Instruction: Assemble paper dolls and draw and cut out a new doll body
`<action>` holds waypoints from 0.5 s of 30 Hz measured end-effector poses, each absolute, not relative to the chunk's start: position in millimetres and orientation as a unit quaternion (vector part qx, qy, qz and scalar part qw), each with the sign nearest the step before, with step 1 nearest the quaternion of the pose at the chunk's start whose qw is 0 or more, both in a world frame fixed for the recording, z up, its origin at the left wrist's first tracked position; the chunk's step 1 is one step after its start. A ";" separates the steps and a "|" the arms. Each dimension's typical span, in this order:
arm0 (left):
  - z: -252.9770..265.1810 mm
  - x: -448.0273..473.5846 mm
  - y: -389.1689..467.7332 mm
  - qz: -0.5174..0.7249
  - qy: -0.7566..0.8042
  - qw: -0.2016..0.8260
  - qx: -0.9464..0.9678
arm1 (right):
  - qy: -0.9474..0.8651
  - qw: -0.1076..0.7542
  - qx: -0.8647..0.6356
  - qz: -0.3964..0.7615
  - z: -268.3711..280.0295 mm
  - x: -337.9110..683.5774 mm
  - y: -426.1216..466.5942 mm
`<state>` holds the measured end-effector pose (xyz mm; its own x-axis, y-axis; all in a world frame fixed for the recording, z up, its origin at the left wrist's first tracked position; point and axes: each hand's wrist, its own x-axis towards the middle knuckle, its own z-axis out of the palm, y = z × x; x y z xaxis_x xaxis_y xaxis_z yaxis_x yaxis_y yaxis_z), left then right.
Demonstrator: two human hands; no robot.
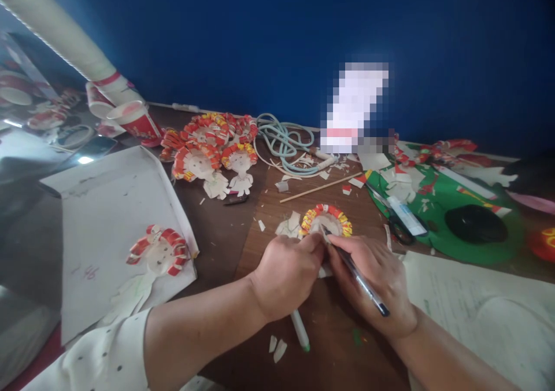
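Note:
A paper doll (328, 224) with a round cream face and a rim of red and yellow paper curls lies on the brown table (247, 339). My left hand (284, 275) is closed on its lower edge, the fingertips pinching the paper. In my right hand (379, 275) is a clear-barrelled pen (362, 284) with a dark end cap, slanting up to the face. My fingers partly hide the pen's tip, so I cannot tell whether it touches the paper. Beneath my left wrist lies a white marker (300, 330) with a green end.
Finished-looking paper dolls (197, 162) are heaped at back left. Another doll (162, 255) rests on a white paper stack (108, 206). Scissors (401, 229) and a black mouse (476, 223) lie on green card (437, 240). Behind are a coiled cable (284, 139), a stick (321, 187) and a tilted cup (135, 122).

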<state>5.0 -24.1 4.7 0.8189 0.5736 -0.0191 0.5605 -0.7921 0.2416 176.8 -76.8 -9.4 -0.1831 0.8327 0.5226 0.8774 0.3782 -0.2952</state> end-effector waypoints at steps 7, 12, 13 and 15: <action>6.0 4.2 -25.6 0.012 0.295 0.107 0.949 | -0.773 0.317 -0.548 -0.029 -7.8 175.0 -76.6; 7.3 4.4 -26.3 0.003 0.291 0.099 0.952 | -0.773 0.320 -0.548 -0.023 -8.8 174.6 -76.0; 7.4 4.4 -26.3 0.002 0.291 0.101 0.951 | -0.771 0.320 -0.550 -0.024 -9.6 174.6 -76.2; 7.4 4.3 -26.0 0.000 0.291 0.107 0.951 | -0.770 0.319 -0.552 -0.020 -11.0 174.7 -76.7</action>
